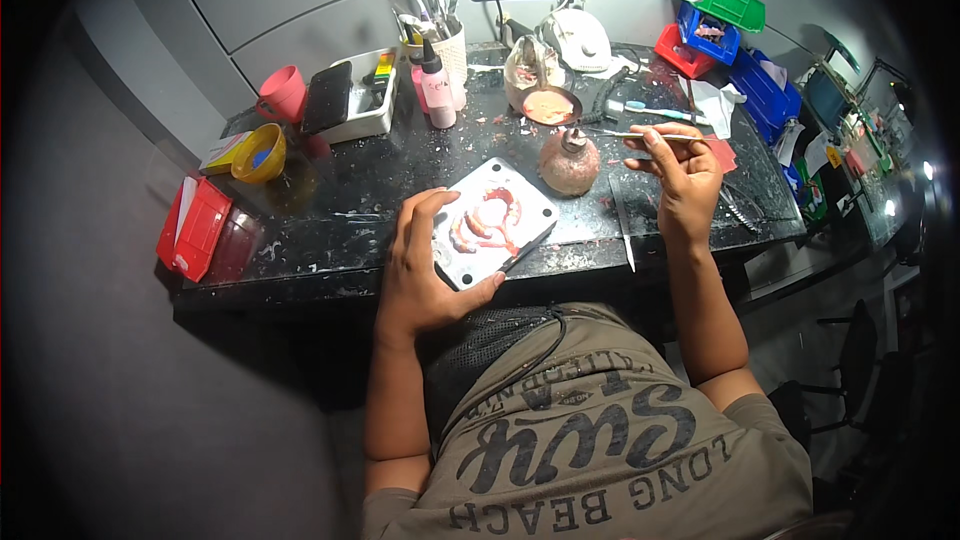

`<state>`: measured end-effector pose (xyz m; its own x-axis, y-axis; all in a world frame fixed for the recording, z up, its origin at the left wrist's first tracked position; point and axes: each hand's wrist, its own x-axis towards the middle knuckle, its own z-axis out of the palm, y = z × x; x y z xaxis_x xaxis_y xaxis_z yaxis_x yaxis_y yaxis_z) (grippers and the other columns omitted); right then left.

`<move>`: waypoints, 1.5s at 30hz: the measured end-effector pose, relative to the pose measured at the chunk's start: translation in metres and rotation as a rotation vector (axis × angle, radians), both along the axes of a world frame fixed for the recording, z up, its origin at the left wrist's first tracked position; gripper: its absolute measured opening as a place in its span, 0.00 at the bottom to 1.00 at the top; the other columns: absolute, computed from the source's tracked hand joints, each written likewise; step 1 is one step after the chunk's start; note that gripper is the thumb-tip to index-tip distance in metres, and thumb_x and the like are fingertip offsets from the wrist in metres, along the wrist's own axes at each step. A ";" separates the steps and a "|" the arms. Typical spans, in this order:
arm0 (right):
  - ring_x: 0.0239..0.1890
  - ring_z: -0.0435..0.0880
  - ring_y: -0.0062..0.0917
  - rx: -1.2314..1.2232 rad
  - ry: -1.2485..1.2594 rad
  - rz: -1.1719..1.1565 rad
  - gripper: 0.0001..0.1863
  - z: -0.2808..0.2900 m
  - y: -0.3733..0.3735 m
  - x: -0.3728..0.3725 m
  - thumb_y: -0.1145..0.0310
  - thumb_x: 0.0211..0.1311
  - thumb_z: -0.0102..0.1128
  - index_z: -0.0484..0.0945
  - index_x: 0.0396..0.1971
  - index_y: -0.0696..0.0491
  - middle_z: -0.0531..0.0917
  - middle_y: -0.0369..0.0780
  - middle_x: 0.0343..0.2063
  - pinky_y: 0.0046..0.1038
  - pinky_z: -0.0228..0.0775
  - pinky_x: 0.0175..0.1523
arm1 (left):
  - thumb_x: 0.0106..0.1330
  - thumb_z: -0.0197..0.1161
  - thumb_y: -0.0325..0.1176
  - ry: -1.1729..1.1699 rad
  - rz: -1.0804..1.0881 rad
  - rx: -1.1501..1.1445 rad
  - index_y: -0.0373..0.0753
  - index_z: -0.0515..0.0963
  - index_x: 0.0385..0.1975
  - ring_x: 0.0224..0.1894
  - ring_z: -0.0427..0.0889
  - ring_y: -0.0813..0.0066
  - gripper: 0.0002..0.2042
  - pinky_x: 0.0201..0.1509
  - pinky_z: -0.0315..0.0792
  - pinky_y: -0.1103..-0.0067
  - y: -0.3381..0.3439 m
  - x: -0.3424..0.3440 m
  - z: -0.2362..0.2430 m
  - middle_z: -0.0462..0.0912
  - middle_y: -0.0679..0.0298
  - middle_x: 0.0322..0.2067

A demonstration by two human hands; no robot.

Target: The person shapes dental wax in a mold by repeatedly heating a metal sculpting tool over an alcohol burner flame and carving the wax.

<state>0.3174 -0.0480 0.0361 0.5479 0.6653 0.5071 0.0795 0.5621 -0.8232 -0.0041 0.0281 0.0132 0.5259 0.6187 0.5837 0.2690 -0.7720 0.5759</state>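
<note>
A blk workbench (330, 180) is carrying, L to R, a pink mug (283, 92), a wht tray (374, 124), a pink bottle (438, 92) & a round spirit burner (570, 170); a toothbrush (662, 111) & a thin metal blade (625, 225) are lying nearby.

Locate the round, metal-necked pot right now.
In the head view, the pot stands right of centre on the black table, between the white block in the left hand and the right hand, in front of the pan.
</note>
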 end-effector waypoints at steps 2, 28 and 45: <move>0.44 0.92 0.31 0.003 -0.003 0.000 0.06 -0.001 0.001 0.001 0.78 0.73 0.64 0.80 0.46 0.61 0.90 0.49 0.43 0.30 0.91 0.43 | 0.43 0.83 0.42 0.001 0.001 -0.001 0.34 0.70 0.65 0.63 0.78 0.49 0.46 0.69 0.72 0.63 0.000 0.000 -0.001 0.75 0.48 0.60; 0.49 0.91 0.36 0.020 0.090 0.121 0.09 -0.014 0.007 0.020 0.75 0.76 0.62 0.79 0.50 0.59 0.88 0.48 0.45 0.34 0.90 0.50 | 0.43 0.84 0.42 -0.009 -0.005 0.026 0.35 0.70 0.64 0.61 0.79 0.49 0.45 0.66 0.73 0.62 0.001 0.000 -0.001 0.75 0.48 0.60; 0.50 0.91 0.37 0.024 0.106 0.129 0.08 -0.016 0.005 0.019 0.74 0.76 0.61 0.80 0.50 0.60 0.89 0.49 0.45 0.35 0.91 0.49 | 0.45 0.81 0.39 -0.079 -0.019 0.251 0.40 0.80 0.47 0.64 0.76 0.49 0.27 0.74 0.61 0.55 -0.006 -0.001 0.006 0.80 0.51 0.57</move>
<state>0.3368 -0.0429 0.0205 0.5098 0.7218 0.4681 -0.0811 0.5820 -0.8091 -0.0051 0.0219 0.0193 0.4825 0.4398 0.7575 0.2145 -0.8978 0.3846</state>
